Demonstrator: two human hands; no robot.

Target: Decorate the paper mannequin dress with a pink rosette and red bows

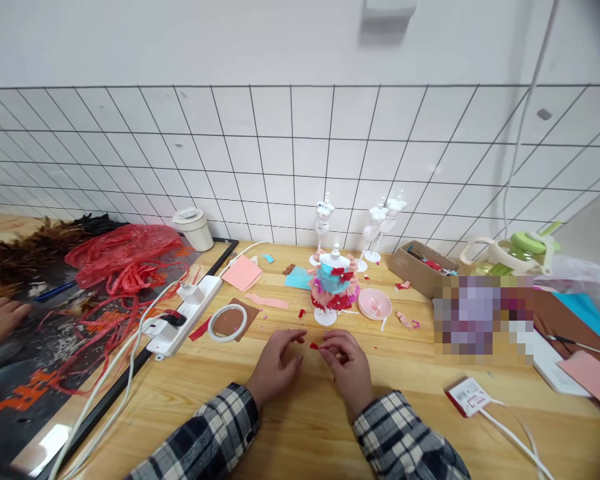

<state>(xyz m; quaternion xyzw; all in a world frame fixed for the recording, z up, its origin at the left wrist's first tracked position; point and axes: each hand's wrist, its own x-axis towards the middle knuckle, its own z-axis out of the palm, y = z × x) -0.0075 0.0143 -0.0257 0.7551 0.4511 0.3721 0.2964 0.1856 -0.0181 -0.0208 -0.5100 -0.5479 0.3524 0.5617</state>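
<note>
My right hand [349, 367] pinches a small red paper piece [315, 346] between thumb and fingertips, low over the wooden table. Facing it, my left hand [279, 365] holds nothing, its thumb and fingers apart just left of the red piece. Right behind both hands stands a miniature dress form [334, 279] on a round white base, dressed in light blue with red, pink and magenta ruffles. A pink dish [375, 304] sits beside it. Several red and pink scraps lie about, among them a pink strip [267, 301].
Bare white dress forms [375, 227] stand near the wall. To the left are a tape roll [227, 323], pink squares [243, 273] and a power strip [190, 313]. A cardboard box [417, 270] and a tagged cable [469, 397] lie right. Another person's hand [0, 323] shows far left.
</note>
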